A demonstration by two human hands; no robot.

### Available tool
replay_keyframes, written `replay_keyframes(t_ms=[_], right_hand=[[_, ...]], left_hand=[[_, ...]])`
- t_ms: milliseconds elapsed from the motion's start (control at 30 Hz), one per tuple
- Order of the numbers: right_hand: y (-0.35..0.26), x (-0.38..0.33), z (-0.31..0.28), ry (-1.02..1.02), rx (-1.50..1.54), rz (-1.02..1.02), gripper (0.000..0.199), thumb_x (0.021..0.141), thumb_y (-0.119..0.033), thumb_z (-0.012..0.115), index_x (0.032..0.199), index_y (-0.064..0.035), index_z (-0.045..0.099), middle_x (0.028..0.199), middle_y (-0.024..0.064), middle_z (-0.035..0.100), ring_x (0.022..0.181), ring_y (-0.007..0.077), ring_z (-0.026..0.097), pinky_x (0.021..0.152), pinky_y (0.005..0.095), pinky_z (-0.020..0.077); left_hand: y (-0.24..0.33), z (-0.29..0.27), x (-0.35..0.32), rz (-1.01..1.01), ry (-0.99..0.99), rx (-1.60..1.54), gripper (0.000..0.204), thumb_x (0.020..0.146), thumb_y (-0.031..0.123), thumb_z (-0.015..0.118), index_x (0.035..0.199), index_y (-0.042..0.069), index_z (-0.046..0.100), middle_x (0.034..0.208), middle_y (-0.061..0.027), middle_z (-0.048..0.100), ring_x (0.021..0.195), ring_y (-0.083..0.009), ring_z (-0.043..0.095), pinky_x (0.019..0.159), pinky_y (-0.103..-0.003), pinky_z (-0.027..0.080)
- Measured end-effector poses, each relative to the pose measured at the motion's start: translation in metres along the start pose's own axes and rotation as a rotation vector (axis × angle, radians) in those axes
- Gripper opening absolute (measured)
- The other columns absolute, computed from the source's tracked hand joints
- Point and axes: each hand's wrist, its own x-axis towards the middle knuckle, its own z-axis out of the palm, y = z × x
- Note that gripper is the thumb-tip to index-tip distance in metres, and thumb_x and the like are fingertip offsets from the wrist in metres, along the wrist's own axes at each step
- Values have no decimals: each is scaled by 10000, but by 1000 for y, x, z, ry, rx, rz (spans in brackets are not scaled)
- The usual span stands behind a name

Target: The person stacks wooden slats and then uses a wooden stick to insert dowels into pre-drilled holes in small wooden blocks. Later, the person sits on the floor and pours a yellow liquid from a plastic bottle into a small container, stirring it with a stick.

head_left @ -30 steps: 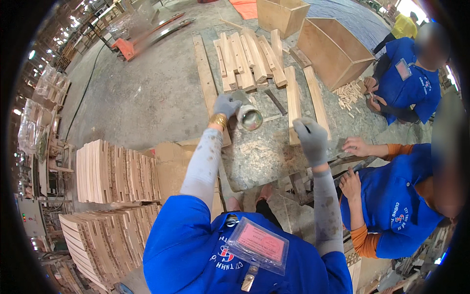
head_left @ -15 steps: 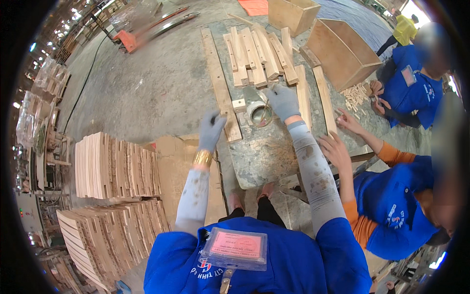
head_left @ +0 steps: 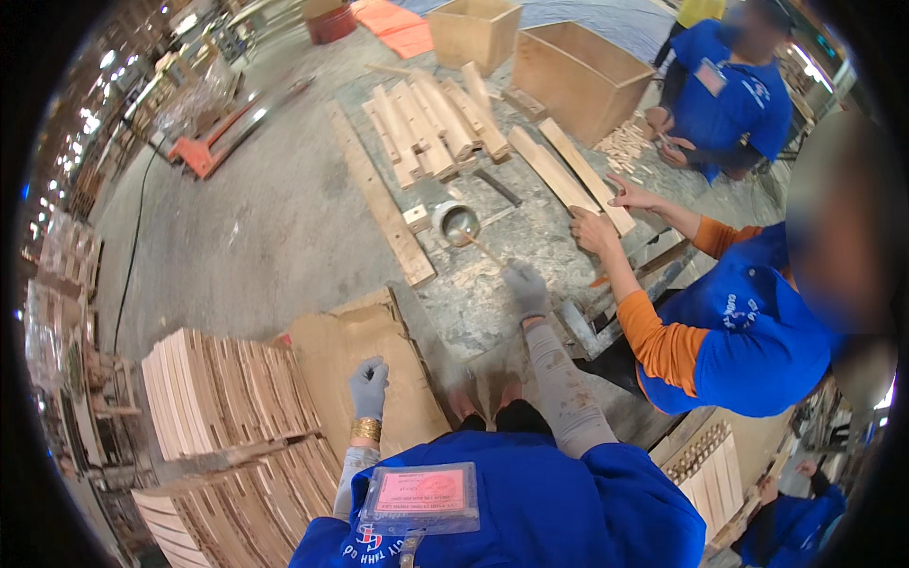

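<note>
My right hand [head_left: 524, 287], in a grey glove, is closed around a thin wooden stick [head_left: 489, 252]. The stick's far end reaches into a round metal pot [head_left: 458, 225] on the worktable [head_left: 473, 308]; what the pot holds is too small to make out. Away from the table, above a brown cardboard sheet [head_left: 365, 327], my left hand [head_left: 369, 386] has its gloved fingers curled in, with nothing seen in them. A small wooden block [head_left: 416, 218] sits beside the pot. Close by, a long drilled board [head_left: 379, 194] lies along the table's left edge.
Several wooden pieces [head_left: 436, 123] lie at the table's far side, near a dark bar [head_left: 498, 187]. At right, a co-worker's hands [head_left: 595, 230] touch two wooden strips [head_left: 559, 175]. Stacked slats [head_left: 227, 393] stand at left; plywood boxes [head_left: 582, 71] and dowels [head_left: 625, 142] are farther back.
My right hand has come back from beside the pot toward me, with the stick in view. My left hand has dropped away from the drilled board. The co-worker's strips have shifted together.
</note>
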Motion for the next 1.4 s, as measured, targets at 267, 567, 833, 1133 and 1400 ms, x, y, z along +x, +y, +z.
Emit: replay_keyframes(t_ms=[267, 567, 833, 1133, 1400], right_hand=[[-41, -23, -41, 6, -936, -69, 656, 714, -456, 620, 1212, -44, 504, 1295, 170, 447, 1193, 333, 411, 989, 452, 309], [-89, -89, -147, -29, -679, 27, 533, 781, -407, 570, 1167, -42, 527, 1095, 205, 553, 965, 376, 549, 824, 466, 432], [-83, -279, -207, 255, -529, 483, 284, 818, -321, 511, 909, -73, 616, 905, 150, 631, 853, 310, 603, 718, 437, 454], [-101, -585, -140, 1297, -425, 1297, 408, 817, -370, 537, 1052, -52, 635, 962, 207, 638, 915, 344, 613, 808, 399, 476], [-85, -712, -190, 1541, -234, 1167, 427, 809, -355, 542, 1050, -13, 626, 1000, 201, 628, 955, 346, 600, 846, 387, 468]], left_hand=[[51, 96, -11, 178, -351, 159, 191, 825, 134, 606, 962, 2, 601, 704, 7, 534, 584, -67, 473, 509, -214, 413], [101, 210, -88, 58, -1253, 628, 190, 846, 131, 605, 986, 3, 616, 624, -2, 547, 487, -64, 497, 439, -205, 380], [116, 307, -127, 365, -2097, 1045, 242, 847, 175, 608, 1023, 9, 625, 619, -4, 547, 504, -68, 491, 471, -232, 401], [109, 351, -295, 757, -2710, 808, 276, 840, 254, 593, 1020, 49, 632, 646, -74, 601, 534, -127, 546, 524, -273, 439], [74, 341, -471, 707, -2950, 947, 306, 845, 209, 595, 1080, 14, 581, 679, -86, 626, 613, -148, 612, 594, -275, 483]])
